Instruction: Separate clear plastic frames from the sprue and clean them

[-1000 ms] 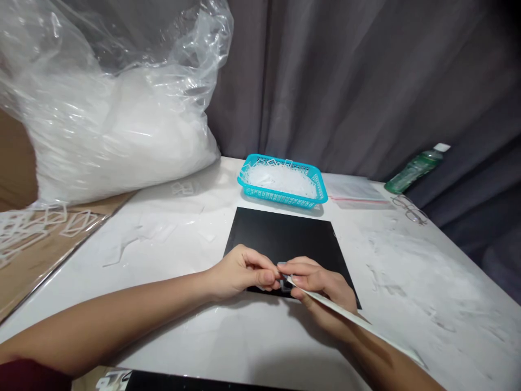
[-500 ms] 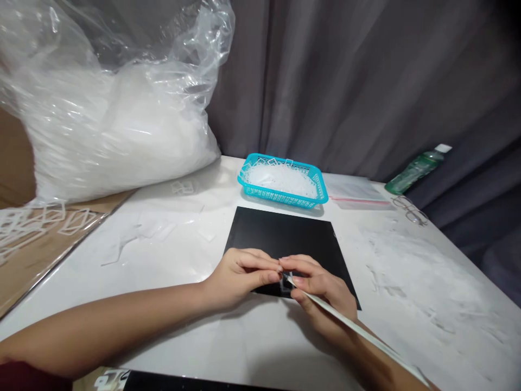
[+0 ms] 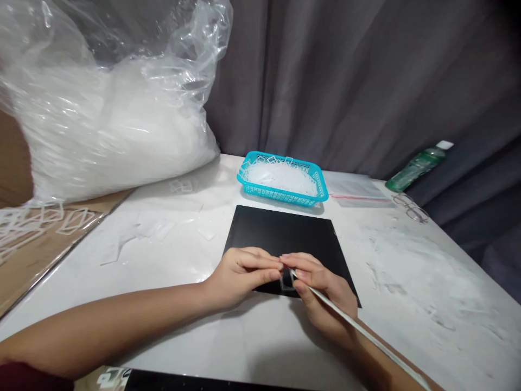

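Note:
Over a black mat (image 3: 280, 228), my left hand (image 3: 244, 271) pinches the upper edge of a small translucent rectangular frame (image 3: 287, 282) between thumb and fingers. My right hand (image 3: 325, 288) is closed around a long, thin white strip (image 3: 345, 317), which runs back along the forearm; its exact kind I cannot make out. The strip's narrow tip lies beside the frame. Fingertips of both hands nearly meet above the frame and hide part of it.
A blue basket (image 3: 280, 196) full of small white frames stands behind the mat. Left is a large plastic bag (image 3: 134, 125) with white contents. Zip bags (image 3: 358, 191), a green bottle (image 3: 419, 167) and glasses (image 3: 413, 209) lie right. Loose frames (image 3: 20, 228) rest on cardboard.
The right fingers and the tip of the white strip have shifted slightly, and more of the small frame shows below them. The left hand has hardly moved.

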`<state>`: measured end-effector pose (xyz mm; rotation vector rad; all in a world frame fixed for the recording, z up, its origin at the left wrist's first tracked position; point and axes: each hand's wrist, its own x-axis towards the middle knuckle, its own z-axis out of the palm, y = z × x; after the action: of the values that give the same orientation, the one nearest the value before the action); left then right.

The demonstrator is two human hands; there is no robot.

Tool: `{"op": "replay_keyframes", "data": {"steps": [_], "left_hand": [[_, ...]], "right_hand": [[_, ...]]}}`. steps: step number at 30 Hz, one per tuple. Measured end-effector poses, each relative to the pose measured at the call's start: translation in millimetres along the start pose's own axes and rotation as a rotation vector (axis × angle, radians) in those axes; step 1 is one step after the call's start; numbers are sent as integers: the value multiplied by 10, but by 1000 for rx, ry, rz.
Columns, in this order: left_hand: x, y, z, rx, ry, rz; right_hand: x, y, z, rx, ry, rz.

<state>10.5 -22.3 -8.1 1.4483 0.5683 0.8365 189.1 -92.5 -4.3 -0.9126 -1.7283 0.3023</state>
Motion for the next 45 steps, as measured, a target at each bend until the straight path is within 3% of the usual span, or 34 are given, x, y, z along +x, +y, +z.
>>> {"op": "replay_keyframes", "data": {"steps": [8,24,34,41,45], "left_hand": [[6,26,0,-12,-22,23],[20,-17,-2,-34,-16,30],[23,-25,-13,-60,-23,73],[32,-49,-23,5,-50,108],[40,-31,-43,120,-62,251]], "right_hand": [[28,-4,-9,19,-29,-53],[-13,34,-10,15,-12,7],[-10,33,-36,46,-76,-33],[-43,54,-20,102,-25,56],[-81,29,-26,219,58,284]]}}
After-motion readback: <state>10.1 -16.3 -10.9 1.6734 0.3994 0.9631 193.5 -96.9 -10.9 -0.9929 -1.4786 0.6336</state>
